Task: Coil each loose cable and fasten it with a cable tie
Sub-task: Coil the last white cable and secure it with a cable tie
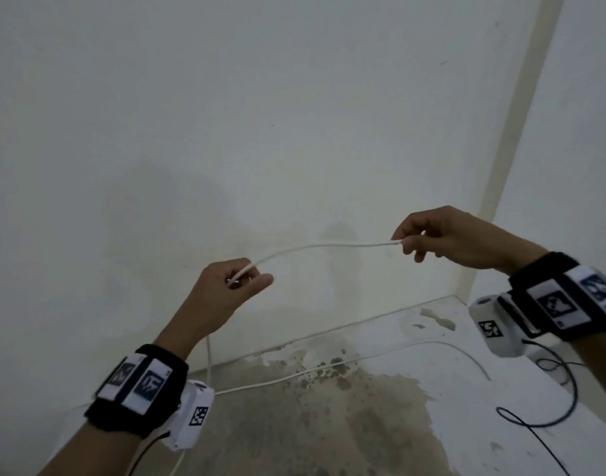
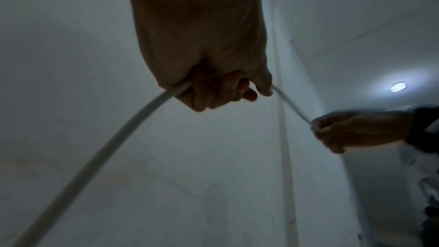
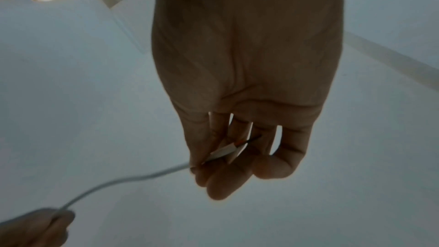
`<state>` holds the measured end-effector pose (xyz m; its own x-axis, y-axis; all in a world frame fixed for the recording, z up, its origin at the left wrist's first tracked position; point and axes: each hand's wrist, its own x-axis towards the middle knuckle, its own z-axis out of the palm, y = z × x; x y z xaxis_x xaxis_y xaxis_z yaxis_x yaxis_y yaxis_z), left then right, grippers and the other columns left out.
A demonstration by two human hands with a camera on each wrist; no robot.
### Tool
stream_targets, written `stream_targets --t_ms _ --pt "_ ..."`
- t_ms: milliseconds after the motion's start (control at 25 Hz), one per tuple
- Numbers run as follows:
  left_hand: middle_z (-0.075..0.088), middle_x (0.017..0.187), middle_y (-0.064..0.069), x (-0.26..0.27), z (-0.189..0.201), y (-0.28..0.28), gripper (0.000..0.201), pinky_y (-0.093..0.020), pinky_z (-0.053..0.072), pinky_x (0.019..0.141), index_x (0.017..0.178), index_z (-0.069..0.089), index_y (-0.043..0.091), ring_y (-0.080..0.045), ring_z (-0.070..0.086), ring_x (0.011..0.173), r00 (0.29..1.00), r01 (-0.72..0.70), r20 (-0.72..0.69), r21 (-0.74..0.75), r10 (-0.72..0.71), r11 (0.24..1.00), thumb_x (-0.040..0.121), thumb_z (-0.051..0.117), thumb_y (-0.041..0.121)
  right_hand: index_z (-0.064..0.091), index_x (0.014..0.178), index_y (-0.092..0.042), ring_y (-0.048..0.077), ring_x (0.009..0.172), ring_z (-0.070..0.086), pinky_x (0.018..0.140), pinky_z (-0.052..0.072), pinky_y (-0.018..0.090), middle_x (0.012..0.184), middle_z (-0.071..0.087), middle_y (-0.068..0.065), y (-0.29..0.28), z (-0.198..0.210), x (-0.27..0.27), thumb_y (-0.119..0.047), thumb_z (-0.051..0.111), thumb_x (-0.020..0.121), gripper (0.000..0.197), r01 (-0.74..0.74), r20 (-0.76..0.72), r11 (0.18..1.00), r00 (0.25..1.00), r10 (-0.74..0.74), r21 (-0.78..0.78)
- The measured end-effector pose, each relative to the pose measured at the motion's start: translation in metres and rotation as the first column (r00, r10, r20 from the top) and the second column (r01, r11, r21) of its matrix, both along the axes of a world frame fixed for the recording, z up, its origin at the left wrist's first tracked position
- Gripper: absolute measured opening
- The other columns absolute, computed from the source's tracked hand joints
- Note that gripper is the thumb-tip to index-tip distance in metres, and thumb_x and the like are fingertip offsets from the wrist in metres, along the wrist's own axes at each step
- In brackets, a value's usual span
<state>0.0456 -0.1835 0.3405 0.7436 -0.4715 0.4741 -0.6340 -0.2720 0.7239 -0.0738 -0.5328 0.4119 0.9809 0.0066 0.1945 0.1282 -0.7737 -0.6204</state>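
A thin white cable (image 1: pixel 325 246) stretches in the air between both hands, in front of a white wall. My left hand (image 1: pixel 241 278) grips it with curled fingers; from there it drops down past my left wrist to the floor. In the left wrist view the cable (image 2: pixel 99 155) runs out of my left fist (image 2: pixel 221 89) toward my right hand (image 2: pixel 332 131). My right hand (image 1: pixel 406 240) pinches the cable's end between thumb and fingers. The right wrist view shows that cut end (image 3: pixel 225 151), with bare wire tips poking out. No cable tie is in view.
More white cable (image 1: pixel 442 345) trails across the stained white floor (image 1: pixel 329 424) along the wall. A black cable (image 1: pixel 552 400) loops on the floor at the right. A room corner with a beige strip (image 1: pixel 521 108) stands at the right.
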Motion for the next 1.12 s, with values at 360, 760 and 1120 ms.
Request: stream_targets --t_ms 360,760,1120 --pt "0.043 0.067 0.007 -0.036 0.048 -0.026 0.039 -0.021 0.025 0.046 0.118 0.063 0.013 -0.007 0.038 0.052 0.82 0.003 -0.435 -0.646 -0.372 0.763 0.106 0.029 0.028 0.066 0.09 -0.004 0.024 0.069 0.07 0.059 0.052 0.034 0.09 0.073 0.01 0.171 -0.119 0.005 -0.009 0.058 0.098 0.013 -0.038 -0.061 0.704 0.991 0.115 0.709" --pt "0.049 0.068 0.002 -0.052 0.013 0.001 0.04 -0.028 0.038 0.06 0.123 0.06 0.013 -0.015 0.048 0.058 0.786 -0.078 -0.506 -0.65 -0.354 0.756 0.106 0.028 0.031 0.067 0.09 -0.013 0.027 0.089 0.067 0.085 0.046 0.036 0.087 0.069 0.007 0.223 -0.125 -0.011 -0.02 0.062 0.093 0.009 0.05 -0.096 0.152 0.946 0.31 0.987" --pt "0.043 0.07 0.003 -0.082 -0.018 0.019 0.033 -0.023 0.04 0.057 0.118 0.058 0.008 -0.011 0.042 0.061 0.666 -0.184 -0.474 -0.852 -0.576 0.489 0.089 0.044 0.016 0.06 0.073 -0.014 0.015 0.061 0.065 0.061 0.048 0.026 0.058 0.055 0.0 0.214 -0.12 -0.006 -0.008 0.052 0.093 0.023 0.203 -0.199 0.002 0.962 0.186 0.979"
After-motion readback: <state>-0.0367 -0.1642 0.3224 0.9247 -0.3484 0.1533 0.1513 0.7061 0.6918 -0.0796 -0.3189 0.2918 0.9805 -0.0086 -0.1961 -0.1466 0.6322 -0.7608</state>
